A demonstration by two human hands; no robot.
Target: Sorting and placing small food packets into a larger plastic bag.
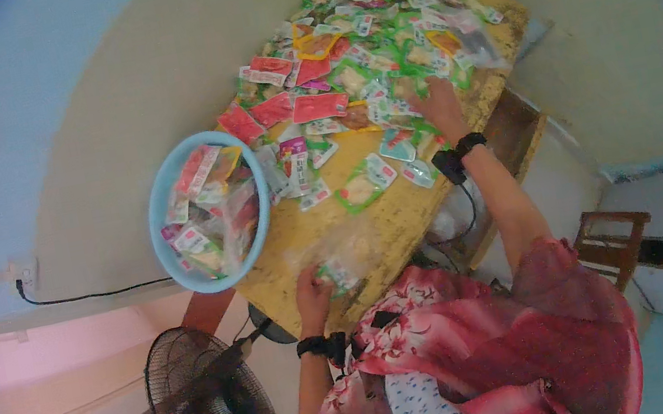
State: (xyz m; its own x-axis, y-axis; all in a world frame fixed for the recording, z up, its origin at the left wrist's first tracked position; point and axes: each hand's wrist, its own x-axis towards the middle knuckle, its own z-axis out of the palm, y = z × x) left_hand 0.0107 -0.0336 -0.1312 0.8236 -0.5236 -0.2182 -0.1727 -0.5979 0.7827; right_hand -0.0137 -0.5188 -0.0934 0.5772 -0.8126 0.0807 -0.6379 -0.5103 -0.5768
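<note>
My left hand (313, 300) grips the near edge of a clear plastic bag (359, 243) with a green-and-white packet (343, 275) at its mouth or inside; which of the two I cannot tell. Farther off, my right hand (441, 106) reaches into a heap of small food packets. Its fingers touch a green-edged packet (407, 86), but whether they have closed on it is unclear. Red packets (320, 106) lie left of that hand. A green-edged packet with pale contents (361, 188) rests between my two hands. Black bands with small devices circle both wrists.
A light-blue plastic basin (158, 237) with mixed packets stands at the table's left edge. The worn yellow table (283, 235) has an open compartment (511, 115) under its right side. A caged fan (214, 407) is at lower left, a wooden chair (614, 243) at right.
</note>
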